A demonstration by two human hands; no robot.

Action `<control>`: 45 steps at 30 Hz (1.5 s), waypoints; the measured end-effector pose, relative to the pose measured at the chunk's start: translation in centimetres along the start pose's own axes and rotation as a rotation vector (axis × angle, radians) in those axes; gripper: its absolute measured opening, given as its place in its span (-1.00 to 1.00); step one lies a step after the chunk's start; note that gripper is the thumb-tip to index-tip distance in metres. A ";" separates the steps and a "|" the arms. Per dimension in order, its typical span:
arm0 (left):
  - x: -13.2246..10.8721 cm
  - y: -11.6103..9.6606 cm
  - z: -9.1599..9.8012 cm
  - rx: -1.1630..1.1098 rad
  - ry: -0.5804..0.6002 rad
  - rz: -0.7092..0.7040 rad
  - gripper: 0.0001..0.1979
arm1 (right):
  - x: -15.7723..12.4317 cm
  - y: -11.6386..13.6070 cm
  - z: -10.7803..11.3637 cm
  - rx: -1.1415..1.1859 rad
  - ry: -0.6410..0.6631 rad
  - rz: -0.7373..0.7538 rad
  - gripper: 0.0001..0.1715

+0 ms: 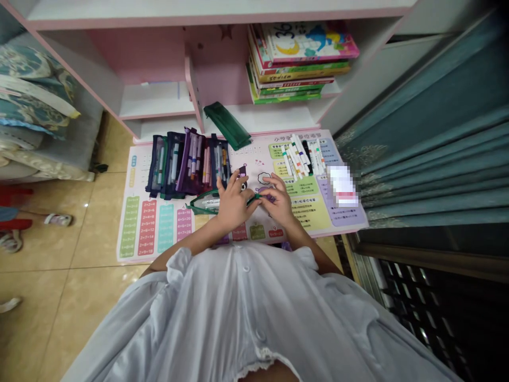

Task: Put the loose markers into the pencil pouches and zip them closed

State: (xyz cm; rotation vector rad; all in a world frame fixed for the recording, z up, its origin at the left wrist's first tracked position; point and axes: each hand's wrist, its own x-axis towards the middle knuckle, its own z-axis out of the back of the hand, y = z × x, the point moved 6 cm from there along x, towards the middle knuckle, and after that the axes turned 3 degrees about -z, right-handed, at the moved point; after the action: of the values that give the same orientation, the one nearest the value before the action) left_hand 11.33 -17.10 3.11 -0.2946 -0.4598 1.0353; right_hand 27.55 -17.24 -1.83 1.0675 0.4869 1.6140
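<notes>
A green mesh zip pouch with white markers inside lies near the table's front edge. My left hand rests over its right part, holding it, with some fingers raised and spread and the thumb beside the zip. With thumb and finger, my right hand pinches the pouch's right end near the zip; the exact grip is partly hidden. Behind my left hand stand filled pouches: a purple pouch, dark blue pouches such as this dark blue pouch, and a dark green-edged pouch, with coloured markers inside.
A flat green pouch lies at the back, partly against the shelf. Loose white markers are heaped at the right. A blurred white object lies by the right edge. Stacked books fill the shelf; a curtain hangs at right.
</notes>
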 end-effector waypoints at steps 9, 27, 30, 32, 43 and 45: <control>0.3 -0.3 0.2 -0.019 0.020 0.018 -0.74 | 0.0 0.4 -0.2 -0.023 0.056 -0.060 -0.93; 0.6 0.9 -0.1 -0.052 0.126 0.150 -0.81 | -0.5 0.2 -0.1 -0.043 0.028 -0.067 -0.98; 0.6 1.0 -0.1 -0.049 0.136 0.147 -0.82 | -0.6 0.1 -0.2 -0.039 0.029 -0.073 -0.98; 0.6 1.0 -0.1 -0.047 0.144 0.144 -0.83 | -0.7 0.1 -0.2 -0.026 0.027 -0.077 -0.98; 0.4 1.2 0.3 -0.038 0.151 0.148 -0.82 | -0.6 -0.2 -0.2 -0.002 0.034 -0.096 -0.98; 0.4 1.2 0.3 -0.035 0.156 0.149 -0.81 | -0.6 -0.3 -0.1 0.011 0.025 -0.084 -0.97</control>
State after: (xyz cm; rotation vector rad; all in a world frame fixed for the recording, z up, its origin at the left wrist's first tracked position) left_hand 10.40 -16.18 2.91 -0.4432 -0.3188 1.1407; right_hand 27.61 -17.68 -2.36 1.0221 0.5508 1.5539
